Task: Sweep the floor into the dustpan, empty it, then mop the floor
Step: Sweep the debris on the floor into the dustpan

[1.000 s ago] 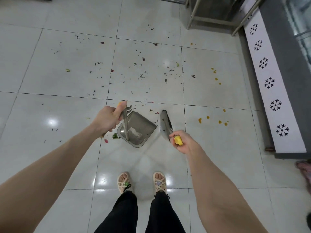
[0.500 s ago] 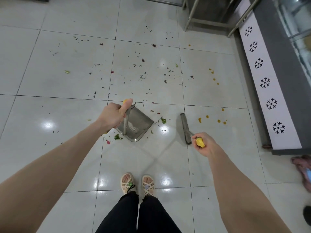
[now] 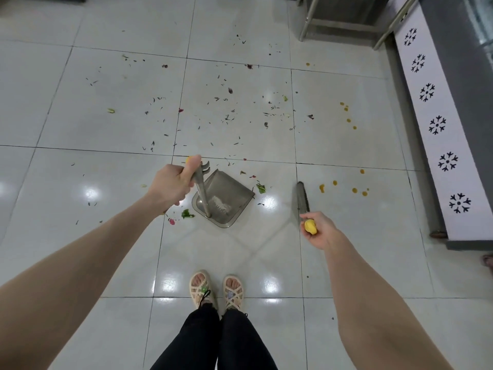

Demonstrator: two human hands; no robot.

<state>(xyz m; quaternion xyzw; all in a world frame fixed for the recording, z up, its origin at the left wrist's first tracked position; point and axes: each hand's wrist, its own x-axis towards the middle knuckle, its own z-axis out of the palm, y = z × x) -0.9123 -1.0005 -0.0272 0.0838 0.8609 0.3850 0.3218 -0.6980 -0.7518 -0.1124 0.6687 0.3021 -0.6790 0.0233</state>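
A grey long-handled dustpan (image 3: 226, 198) rests on the white tiled floor, its mouth facing right and away from me. My left hand (image 3: 174, 184) is shut on the top of its upright handle. To its right a grey broom head (image 3: 302, 200) touches the floor. My right hand (image 3: 318, 229) grips the broom's yellow-tipped handle. Small dark leaf bits (image 3: 229, 116) lie scattered over the tiles ahead. Green scraps (image 3: 188, 214) sit left of the pan and another green scrap (image 3: 261, 188) at its mouth. Orange spots (image 3: 344, 188) dot the floor to the right.
My sandalled feet (image 3: 216, 289) stand just behind the dustpan. A grey counter with a white snowflake-patterned panel (image 3: 437, 124) runs along the right. Metal table legs (image 3: 306, 20) stand at the top right.
The broom head swung right, away from the dustpan's mouth, and now rests near the orange spots. The dustpan stayed about where it was in my left hand.
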